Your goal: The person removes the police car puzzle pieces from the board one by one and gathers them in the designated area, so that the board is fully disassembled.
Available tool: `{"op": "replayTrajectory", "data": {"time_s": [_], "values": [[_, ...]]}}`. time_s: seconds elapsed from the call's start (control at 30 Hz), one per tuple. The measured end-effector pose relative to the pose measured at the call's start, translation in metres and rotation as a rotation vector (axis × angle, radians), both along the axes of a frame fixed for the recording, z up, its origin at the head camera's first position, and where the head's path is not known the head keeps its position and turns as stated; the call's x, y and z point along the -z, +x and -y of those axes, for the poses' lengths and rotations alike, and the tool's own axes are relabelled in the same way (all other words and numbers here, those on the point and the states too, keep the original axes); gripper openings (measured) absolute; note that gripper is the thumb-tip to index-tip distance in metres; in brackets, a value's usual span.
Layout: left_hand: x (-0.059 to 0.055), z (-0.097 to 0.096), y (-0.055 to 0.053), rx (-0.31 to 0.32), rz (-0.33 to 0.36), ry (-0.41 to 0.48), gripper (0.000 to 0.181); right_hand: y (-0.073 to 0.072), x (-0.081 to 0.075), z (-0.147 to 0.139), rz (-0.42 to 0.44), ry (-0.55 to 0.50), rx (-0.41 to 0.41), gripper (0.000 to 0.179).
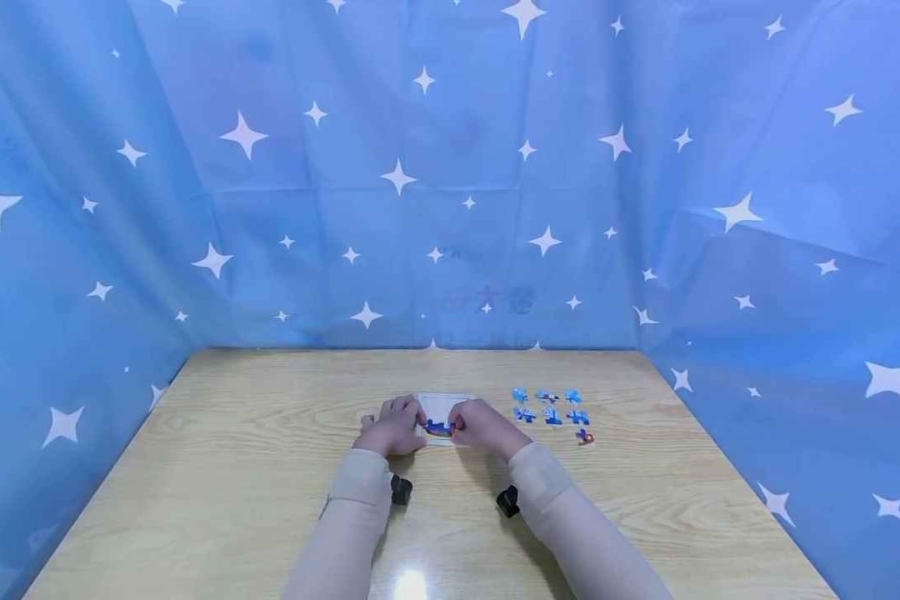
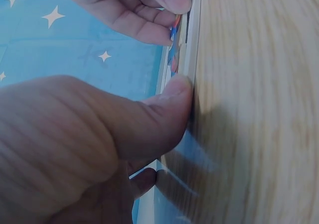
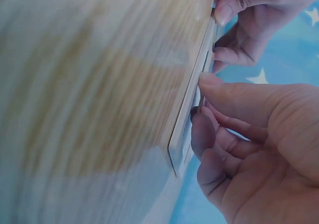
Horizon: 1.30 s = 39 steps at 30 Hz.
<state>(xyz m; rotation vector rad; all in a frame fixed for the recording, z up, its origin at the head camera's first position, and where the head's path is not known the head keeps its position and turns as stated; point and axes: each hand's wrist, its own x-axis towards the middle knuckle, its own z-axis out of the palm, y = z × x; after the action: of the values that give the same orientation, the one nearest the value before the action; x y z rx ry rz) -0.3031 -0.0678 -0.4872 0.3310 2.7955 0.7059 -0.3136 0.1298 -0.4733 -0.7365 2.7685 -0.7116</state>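
Note:
A white-bordered puzzle tray point(image 1: 447, 398) lies flat on the table between both hands. Joined blue pieces with a red and yellow band point(image 1: 439, 429) fill part of its near side. My left hand point(image 1: 396, 426) grips the tray's left side, the thumb pressed on the near edge in the left wrist view. Over the tray's right part, my right hand point(image 1: 487, 427) pinches a thin puzzle piece point(image 3: 201, 103) between thumb and fingertips. Its printed face is mostly hidden by the fingers.
Several loose blue puzzle pieces point(image 1: 552, 415) lie in rows right of the tray, with a red-brown one point(image 1: 585, 437) nearest me. The wood-grain table point(image 1: 270, 467) meets a blue star-patterned curtain point(image 1: 397, 250) at the back and sides.

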Motion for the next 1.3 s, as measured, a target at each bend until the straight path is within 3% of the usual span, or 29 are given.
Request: {"op": "replayTrajectory", "data": {"time_s": [0.27, 0.53, 0.83, 1.1, 1.3], "values": [[0.017, -0.001, -0.01, -0.015, -0.003, 0.008, 0.018, 0.001, -0.001, -0.004, 0.006, -0.014, -0.01, 0.016], [0.004, -0.001, -0.003, 0.013, 0.017, -0.034, 0.018, 0.007, -0.006, -0.025, 0.005, -0.018, 0.027, 0.007], [0.001, -0.002, -0.002, 0.001, 0.005, -0.002, 0.031, 0.011, -0.02, -0.081, -0.037, -0.005, 0.1, 0.015], [-0.004, 0.0, 0.0, -0.023, 0.034, -0.01, 0.062, 0.013, -0.016, -0.129, -0.061, 0.02, 0.132, 0.02], [0.0, -0.001, -0.001, -0.022, 0.021, -0.04, 0.071, 0.018, -0.008, -0.151, -0.043, 0.024, 0.158, 0.022]]}}
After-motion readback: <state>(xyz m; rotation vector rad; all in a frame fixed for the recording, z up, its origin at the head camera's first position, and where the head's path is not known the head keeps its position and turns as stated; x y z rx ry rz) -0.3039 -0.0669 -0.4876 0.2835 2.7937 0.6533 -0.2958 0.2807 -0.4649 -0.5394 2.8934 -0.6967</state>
